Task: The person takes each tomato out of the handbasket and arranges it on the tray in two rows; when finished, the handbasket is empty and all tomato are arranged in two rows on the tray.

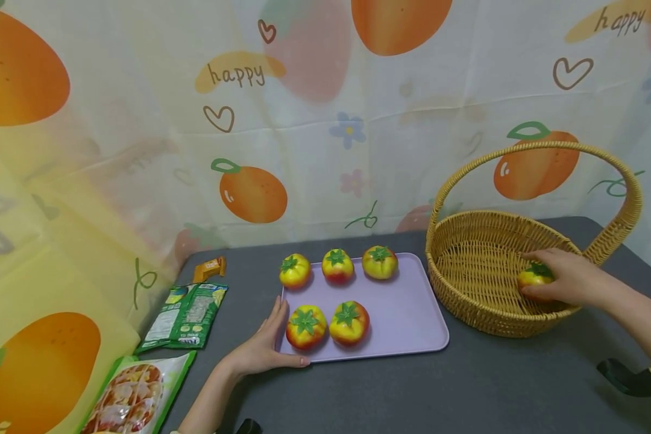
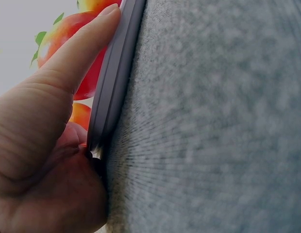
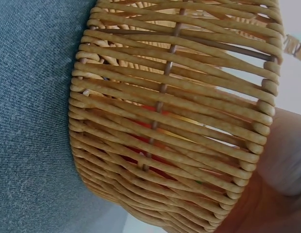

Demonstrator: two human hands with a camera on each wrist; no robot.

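My right hand (image 1: 572, 277) reaches over the rim into the wicker basket (image 1: 466, 301) and grips a red-and-yellow persimmon (image 1: 537, 278) with a green leafy top. In the right wrist view the woven basket wall (image 3: 175, 107) hides most of that fruit and the fingers. My left hand (image 1: 263, 343) rests at the near left corner of the light purple tray (image 1: 401, 319), thumb straight along its front edge and fingers along its left side. Several similar persimmons lie on the tray, two of them close to this hand, including one front persimmon (image 1: 306, 327).
Left of the tray lie a small orange packet (image 1: 209, 269), a green snack bag (image 1: 187, 316) and a larger food bag (image 1: 135, 392). The basket's tall arched handle (image 1: 537, 144) rises above it. A fruit-printed cloth (image 1: 314, 138) hangs behind the dark grey table (image 1: 390, 398).
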